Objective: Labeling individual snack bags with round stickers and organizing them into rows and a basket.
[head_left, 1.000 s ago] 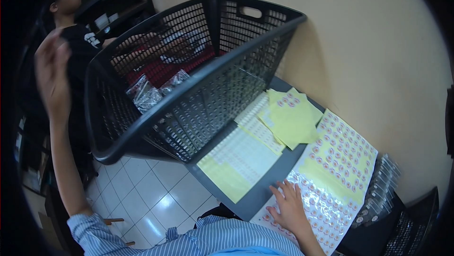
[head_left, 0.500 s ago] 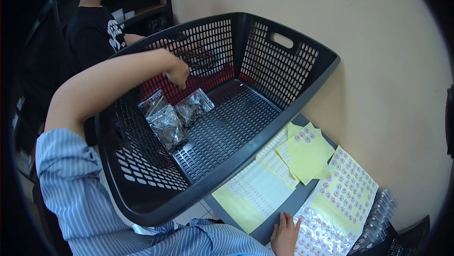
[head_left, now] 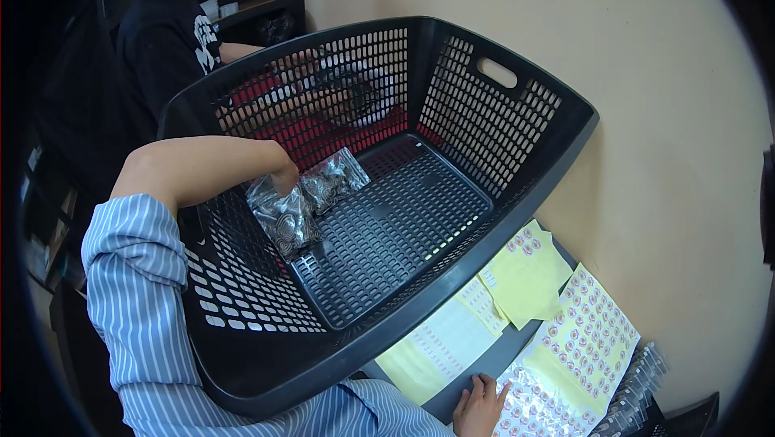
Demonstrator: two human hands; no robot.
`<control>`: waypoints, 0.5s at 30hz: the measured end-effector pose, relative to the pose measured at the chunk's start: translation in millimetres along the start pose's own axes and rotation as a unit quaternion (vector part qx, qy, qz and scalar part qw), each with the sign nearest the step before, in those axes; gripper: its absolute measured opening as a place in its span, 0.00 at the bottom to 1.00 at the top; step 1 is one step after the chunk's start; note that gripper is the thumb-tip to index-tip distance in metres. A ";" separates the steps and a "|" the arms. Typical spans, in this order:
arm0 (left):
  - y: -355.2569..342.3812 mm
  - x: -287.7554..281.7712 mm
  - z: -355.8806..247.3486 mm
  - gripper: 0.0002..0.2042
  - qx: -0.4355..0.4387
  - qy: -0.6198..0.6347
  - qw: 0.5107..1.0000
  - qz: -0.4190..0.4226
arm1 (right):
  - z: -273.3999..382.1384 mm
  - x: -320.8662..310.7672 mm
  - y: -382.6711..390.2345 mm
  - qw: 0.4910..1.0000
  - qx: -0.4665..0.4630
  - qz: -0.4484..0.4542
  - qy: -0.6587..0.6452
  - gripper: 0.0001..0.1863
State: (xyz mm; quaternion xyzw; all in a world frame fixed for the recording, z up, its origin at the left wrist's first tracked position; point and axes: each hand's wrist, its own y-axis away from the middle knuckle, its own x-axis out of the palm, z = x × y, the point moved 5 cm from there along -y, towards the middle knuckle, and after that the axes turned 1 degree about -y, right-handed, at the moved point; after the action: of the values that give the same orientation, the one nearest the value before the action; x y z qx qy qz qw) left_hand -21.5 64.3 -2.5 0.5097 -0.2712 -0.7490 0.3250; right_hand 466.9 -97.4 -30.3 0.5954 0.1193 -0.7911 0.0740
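My left hand (head_left: pixel 282 170) reaches down inside a large black plastic basket (head_left: pixel 517 130) at the clear bags of dark coiled items (head_left: pixel 286 223) on its floor; its fingertips are mostly hidden, so its grip is unclear. My right hand (head_left: pixel 483 398) rests with fingers apart at the lower right, on the dark table top (head_left: pixel 444 398) by the left edge of a plastic-covered sheet of round pink stickers (head_left: pixel 589 332). Other yellow label sheets (head_left: pixel 523 275) lie overlapping between that sheet and the basket.
A person in a black T-shirt (head_left: pixel 153 57) stands beyond the basket at the left, near dark shelves (head_left: pixel 258 1). Red material shows through the basket's far side. A beige wall (head_left: pixel 670 114) runs along the right. Clear plastic pieces (head_left: pixel 638 380) are stacked beside the sticker sheet.
My left hand has moved from beside the basket down into it, lowering over the last half second to the bags. The view has shifted, showing more of the basket's inside.
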 end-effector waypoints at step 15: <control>184.8 -176.9 -24.8 0.07 0.058 0.172 0.934 -0.309 | -17.4 0.5 4.0 0.987 -0.051 0.053 -0.141 0.20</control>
State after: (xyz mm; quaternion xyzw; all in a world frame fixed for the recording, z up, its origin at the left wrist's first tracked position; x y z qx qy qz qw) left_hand 88.3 78.9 229.4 0.7073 -0.0835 -0.6962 0.0894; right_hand 483.9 -96.4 -35.8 0.4784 0.1158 -0.8552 0.1620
